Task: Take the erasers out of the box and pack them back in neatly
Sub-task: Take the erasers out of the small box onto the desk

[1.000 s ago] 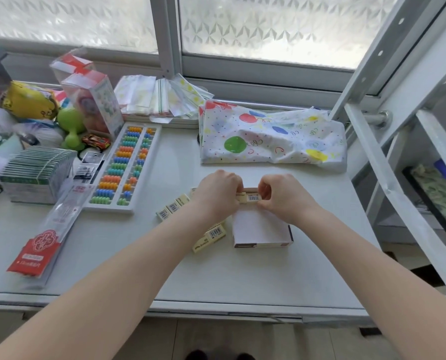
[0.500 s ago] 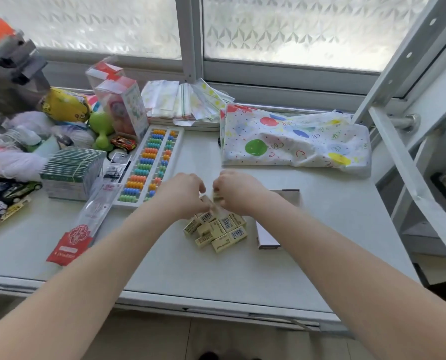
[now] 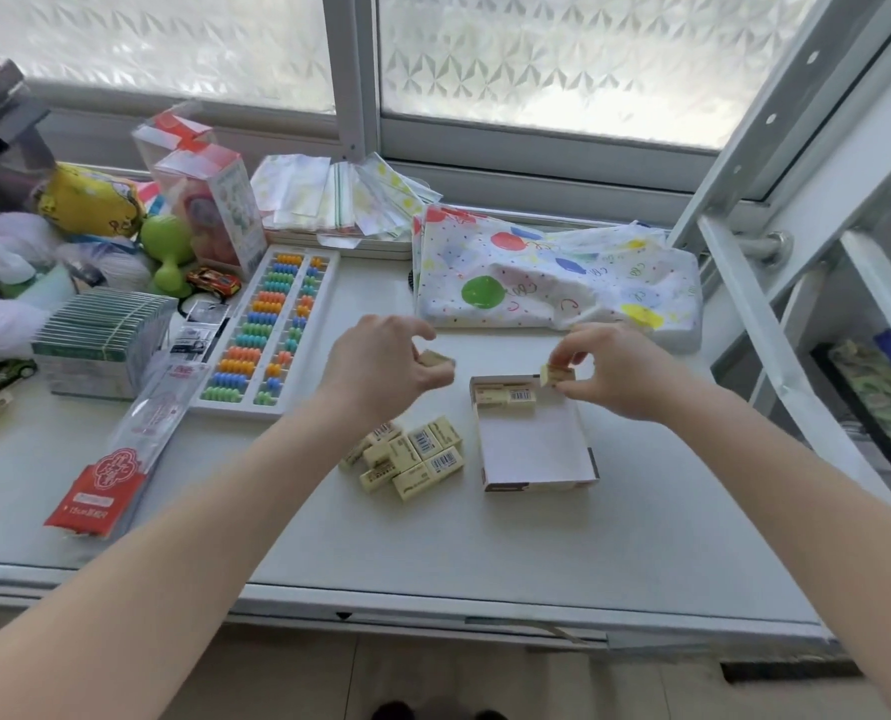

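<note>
Erasers, yellow and sleeved with barcodes, lie in a loose heap on the white tabletop, at about nine o'clock from the open box and just beside it. The box sits flat with its mouth up, so its floor is easy to fill from above; a first row of packed erasers already lines its far wall at twelve o'clock, while the rest of the floor is bare. The right hand hovers over the box's far right corner, its fingertips pinched on a single eraser held edge-down, apparently to slot it in next to that row and keep the line tidy. The left hand hangs at ten o'clock from the box, above the heap, with another eraser at its fingertips; motion blur makes it hard to say whether the fingers grip it firmly or only loosely cradle it. It is likely kept ready as the next piece. Packing looks to be at an early stage, with most of the pile yet to go in. A bead abacus lies well apart at nine o'clock.
</note>
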The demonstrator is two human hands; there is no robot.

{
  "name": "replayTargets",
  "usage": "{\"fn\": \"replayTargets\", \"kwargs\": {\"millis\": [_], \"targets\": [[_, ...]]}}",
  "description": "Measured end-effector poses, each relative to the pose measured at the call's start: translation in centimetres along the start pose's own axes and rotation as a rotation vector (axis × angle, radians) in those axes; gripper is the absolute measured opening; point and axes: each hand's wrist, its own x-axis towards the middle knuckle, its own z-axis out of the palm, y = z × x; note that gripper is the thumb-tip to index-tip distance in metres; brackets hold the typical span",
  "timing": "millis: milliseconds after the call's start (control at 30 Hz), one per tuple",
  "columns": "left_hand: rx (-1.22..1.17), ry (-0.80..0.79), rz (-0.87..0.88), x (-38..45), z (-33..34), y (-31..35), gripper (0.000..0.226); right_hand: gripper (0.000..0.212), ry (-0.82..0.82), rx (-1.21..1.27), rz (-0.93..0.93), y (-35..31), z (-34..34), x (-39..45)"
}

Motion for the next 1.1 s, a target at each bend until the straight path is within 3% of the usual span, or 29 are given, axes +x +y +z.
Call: {"fn": "replayTargets", "kwargs": {"millis": [100,333,500,767,967,1100], "targets": [[-0.042,0.021,0.053,-0.8,1.5,3.4,0.032,0.02,-0.003,0.014,0.004,0.3,0.9,-0.2],[0.348,-0.024,0.099,-1.5,6.2,5.1,0.032,0.025,-0.086,-0.154,-0.006,-0.4,1.3,0.4],[0.453,-0.011,0.141,-1.5,6.7,5.5,0.02,0.023,-0.071,-0.189,0.013,-0.9,1.8,0.7],[0.375,0.011,0.159,-0.9,7.2,4.2,0.034,0.014,-0.031,-0.12,0.013,-0.4,1.6,0.5],[0.271,-0.159,0.204,0.0,6.8,3.3,0.039,0.01,-0.039,-0.12,0.011,-0.4,1.6,0.5],[0.238,-0.17,0.226,0.7,6.0,3.3,0.039,0.01,-0.046,-0.119,0.003,-0.5,1.5,0.5]]}}
